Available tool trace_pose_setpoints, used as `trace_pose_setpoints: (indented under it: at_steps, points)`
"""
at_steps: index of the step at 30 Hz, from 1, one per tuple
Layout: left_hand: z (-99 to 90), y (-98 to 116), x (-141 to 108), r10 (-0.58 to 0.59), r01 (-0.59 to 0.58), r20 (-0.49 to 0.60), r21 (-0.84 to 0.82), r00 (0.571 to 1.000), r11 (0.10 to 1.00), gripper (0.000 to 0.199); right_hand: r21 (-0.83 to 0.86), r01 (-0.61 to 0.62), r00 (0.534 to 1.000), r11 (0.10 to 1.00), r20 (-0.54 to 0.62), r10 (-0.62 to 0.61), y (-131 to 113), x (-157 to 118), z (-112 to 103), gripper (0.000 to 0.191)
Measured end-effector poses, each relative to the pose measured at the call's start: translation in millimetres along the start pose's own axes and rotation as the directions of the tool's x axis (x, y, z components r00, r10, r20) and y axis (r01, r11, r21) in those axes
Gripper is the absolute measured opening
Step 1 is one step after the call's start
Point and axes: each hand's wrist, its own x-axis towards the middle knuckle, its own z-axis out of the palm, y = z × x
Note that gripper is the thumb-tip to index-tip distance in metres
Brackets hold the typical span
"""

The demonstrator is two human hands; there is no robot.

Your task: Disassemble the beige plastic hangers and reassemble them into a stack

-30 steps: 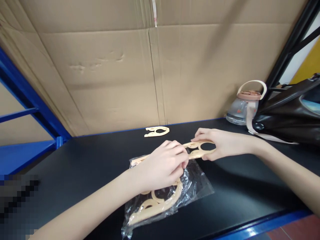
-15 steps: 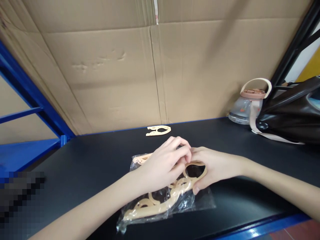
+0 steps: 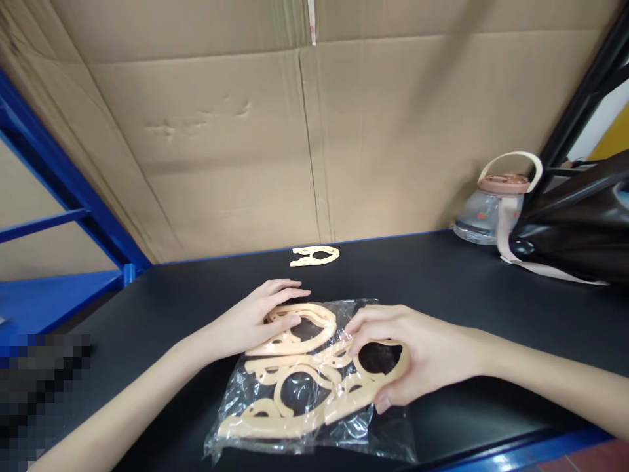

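Note:
Folded beige hangers show through a clear plastic bag (image 3: pixel 358 439) that lies on the black table. My left hand (image 3: pixel 268 318) rests on the bag's upper left, fingers stretched out and thumb across a folded hanger (image 3: pixel 324 321). Below that, another hanger (image 3: pixel 265 429) lies inside the film. At the right side of the bag, my right hand (image 3: pixel 407 354) has its fingers and thumb closed round a hanger (image 3: pixel 361 390) with a round opening. Whether this one is inside or on top of the film I cannot tell. One more folded hanger (image 3: pixel 317 256) lies apart at the table's back.
Cardboard (image 3: pixel 221 157) stands behind the black tabletop (image 3: pixel 171 308). A clear bottle (image 3: pixel 484 213) with a pink lid and strap is at the back right, beside a shiny black bag (image 3: pixel 580 229). Blue frame posts (image 3: pixel 73 196) rise at left.
My left hand has moved left, away from my right hand, uncovering more of the bag and its hangers. My right hand keeps its grip on the hanger and sits slightly lower.

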Motion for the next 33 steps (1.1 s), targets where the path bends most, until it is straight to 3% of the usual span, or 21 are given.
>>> trace_pose_setpoints:
  at_steps: [6, 13, 20, 22, 24, 26, 27, 29, 31, 33]
  points:
    - [19.5, -0.4, 10.1, -0.036, 0.014, -0.134, -0.16, 0.99, 0.987, 0.03, -0.108, -0.039, 0.999, 0.993, -0.012, 0.038, -5.5, -1.5, 12.8, 0.038]
    - [18.9, 10.1, 10.9, -0.121, 0.082, -0.212, -0.184, 0.97, 0.98, 0.032, -0.206, -0.114, 0.993, 0.972, -0.02, 0.112, -10.8, -2.6, 26.8, 0.043]
    - [14.0, 9.7, 7.4, -0.24, 0.226, -0.206, -0.091, 0.949, 0.97, 0.029, -0.315, -0.115, 0.993, 0.942, -0.009, 0.118, -7.6, -1.7, 17.9, 0.042]
    - [10.8, 11.7, 5.1, -0.277, 0.286, -0.224, 0.005, 0.934, 0.958, 0.027, -0.344, -0.102, 0.994, 0.933, 0.006, 0.111, -6.6, -1.3, 15.2, 0.037]
    - [7.0, 20.3, 2.1, -0.235, 0.29, -0.3, 0.153, 0.924, 0.945, 0.025, -0.358, -0.087, 0.994, 0.93, 0.033, 0.105, -7.2, -0.9, 11.8, 0.034]
    - [3.0, 37.5, -0.9, -0.071, 0.177, -0.352, 0.28, 0.933, 0.944, 0.022, -0.346, -0.072, 0.992, 0.936, 0.075, 0.104, -9.2, -0.5, 7.8, 0.035]
    - [1.3, 49.0, -2.1, 0.045, 0.059, -0.328, 0.302, 0.944, 0.951, 0.023, -0.329, -0.064, 0.99, 0.942, 0.097, 0.101, -10.3, -0.5, 5.7, 0.037]
    - [-1.4, 74.2, -3.2, 0.264, -0.216, -0.16, 0.266, 0.951, 0.94, 0.022, -0.291, -0.051, 0.987, 0.955, 0.129, 0.092, -11.8, -1.1, 1.0, 0.04]
    - [-2.9, 96.4, -1.5, 0.374, -0.362, -0.017, 0.215, 0.927, 0.907, 0.022, -0.274, -0.055, 0.986, 0.96, 0.138, 0.095, -11.4, -2.8, -4.0, 0.041]
    - [-3.3, 110.4, 3.4, 0.417, -0.427, 0.094, 0.24, 0.904, 0.872, 0.02, -0.292, -0.074, 0.985, 0.954, 0.127, 0.115, -9.5, -5.6, -9.4, 0.043]
